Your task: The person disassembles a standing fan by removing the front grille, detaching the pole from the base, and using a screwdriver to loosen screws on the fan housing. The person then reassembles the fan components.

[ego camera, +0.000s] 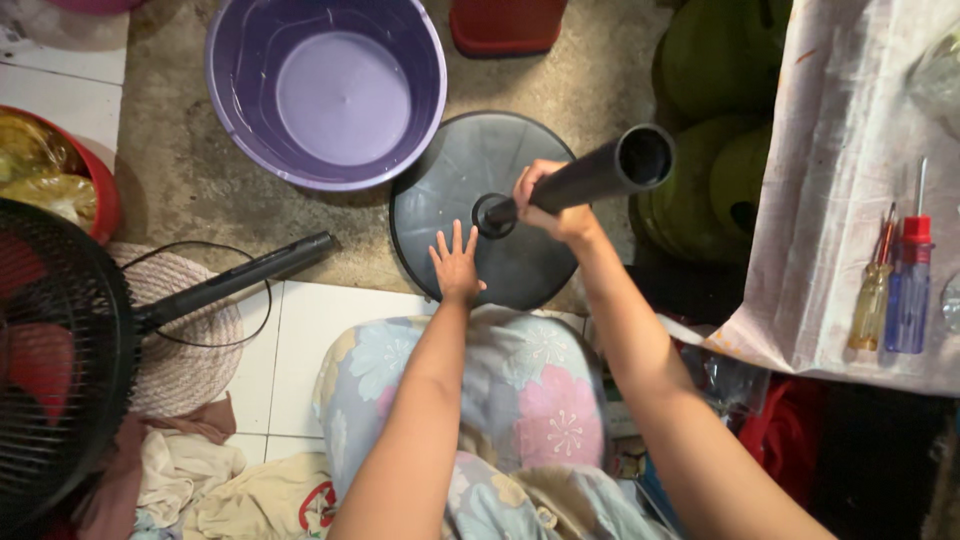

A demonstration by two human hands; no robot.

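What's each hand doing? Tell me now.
Left hand: open, fingers spread flat on the round base.
Right hand: closed around the pole.

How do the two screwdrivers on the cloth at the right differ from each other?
The yellow screwdriver has a clear amber handle; the blue screwdriver has a blue handle with a red cap. The yellow one looks slimmer and shorter, and the blue one reaches farther up the cloth. Both lie side by side, shafts pointing away from the person.

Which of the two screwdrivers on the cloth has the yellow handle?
The thinner left screwdriver with the translucent yellow handle; the one beside it, the right screwdriver, has a blue handle with a red collar.
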